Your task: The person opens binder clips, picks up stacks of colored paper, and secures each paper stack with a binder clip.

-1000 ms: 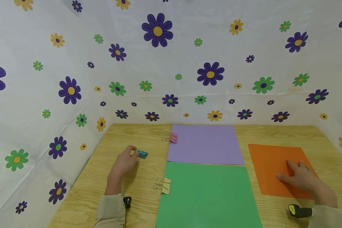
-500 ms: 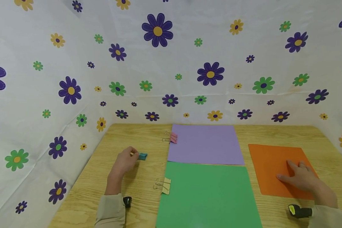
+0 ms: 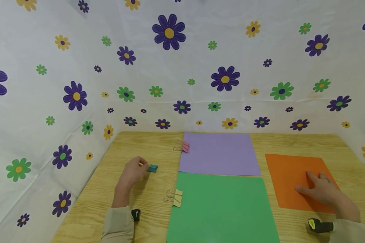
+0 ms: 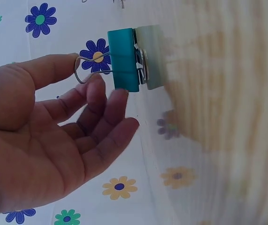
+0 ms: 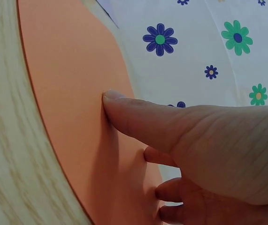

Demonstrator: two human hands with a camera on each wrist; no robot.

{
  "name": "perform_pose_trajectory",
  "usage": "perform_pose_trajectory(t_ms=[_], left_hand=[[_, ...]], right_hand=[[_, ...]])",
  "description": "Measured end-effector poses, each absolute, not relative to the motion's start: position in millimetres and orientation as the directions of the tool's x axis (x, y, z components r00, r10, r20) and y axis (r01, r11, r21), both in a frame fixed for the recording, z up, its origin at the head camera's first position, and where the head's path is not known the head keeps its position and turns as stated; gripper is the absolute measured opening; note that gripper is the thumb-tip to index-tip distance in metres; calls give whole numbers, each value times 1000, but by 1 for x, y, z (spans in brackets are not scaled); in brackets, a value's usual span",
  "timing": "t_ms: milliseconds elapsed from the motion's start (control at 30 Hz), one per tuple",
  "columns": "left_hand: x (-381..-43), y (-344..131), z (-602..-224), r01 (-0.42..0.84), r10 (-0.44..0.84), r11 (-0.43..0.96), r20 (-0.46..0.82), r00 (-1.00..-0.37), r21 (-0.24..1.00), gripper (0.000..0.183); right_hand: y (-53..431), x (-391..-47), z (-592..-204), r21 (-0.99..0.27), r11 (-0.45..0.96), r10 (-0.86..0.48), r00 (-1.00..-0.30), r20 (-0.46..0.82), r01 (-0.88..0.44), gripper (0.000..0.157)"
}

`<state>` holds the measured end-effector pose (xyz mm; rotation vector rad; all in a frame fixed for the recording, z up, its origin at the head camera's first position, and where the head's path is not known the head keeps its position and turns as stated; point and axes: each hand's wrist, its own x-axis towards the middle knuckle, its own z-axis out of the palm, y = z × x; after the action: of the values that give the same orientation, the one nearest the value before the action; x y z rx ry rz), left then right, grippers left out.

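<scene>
My left hand (image 3: 136, 171) pinches a wire handle of a teal binder clip (image 3: 153, 168) between thumb and index finger, over the left part of the table. In the left wrist view the clip's teal body (image 4: 123, 61) stands close to the wood, which reflects it, and the other fingers curl loosely below. My right hand (image 3: 322, 189) rests on an orange sheet (image 3: 284, 179) at the right, fingers spread. The right wrist view has the thumb (image 5: 124, 108) touching the orange sheet (image 5: 72, 89).
A purple sheet (image 3: 219, 153) lies at the table's back middle, with a pink binder clip (image 3: 185, 146) on its left edge. In front is a green sheet (image 3: 222, 209), a cream binder clip (image 3: 177, 198) on its left edge. Flower-printed cloth (image 3: 194, 50) hangs behind the wooden table (image 3: 152, 141).
The teal clip has turned slightly between my left fingers, from slanted to nearly level, and shifted a little lower. My right hand has stayed on the orange sheet.
</scene>
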<state>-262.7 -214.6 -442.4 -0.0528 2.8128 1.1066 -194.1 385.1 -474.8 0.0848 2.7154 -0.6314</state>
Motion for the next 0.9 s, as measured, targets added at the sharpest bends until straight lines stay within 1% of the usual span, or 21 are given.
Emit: perform_pose_trajectory(t_ms=[100, 133, 300, 367, 467, 700, 900], left_hand=[[-262, -215, -442, -73, 18, 746, -129, -991, 661, 22], [-262, -215, -442, -74, 19, 750, -134, -991, 658, 24], [-262, -214, -442, -66, 40, 759, -149, -988, 648, 47], [-262, -214, -442, -68, 41, 764, -155, -987, 641, 49], [-262, -214, -442, -79, 35, 769, -165, -986, 635, 47], [-261, -214, -441, -100, 17, 759, -172, -985, 644, 26], [-262, -214, -441, -92, 20, 745, -161, -987, 660, 27]], right_hand=[[385, -194, -474, -417, 899, -25, -936, -350, 132, 105], [385, -194, -474, -418, 899, -26, -936, -350, 131, 104], [385, -193, -474, -423, 897, -30, -936, -352, 130, 104], [385, -193, -473, -426, 895, -31, -935, -354, 132, 103], [385, -193, -473, -428, 893, -29, -933, -357, 137, 104], [384, -193, -473, -430, 892, -25, -934, -357, 141, 104], [385, -193, -473, -434, 892, -34, -937, -348, 129, 102]])
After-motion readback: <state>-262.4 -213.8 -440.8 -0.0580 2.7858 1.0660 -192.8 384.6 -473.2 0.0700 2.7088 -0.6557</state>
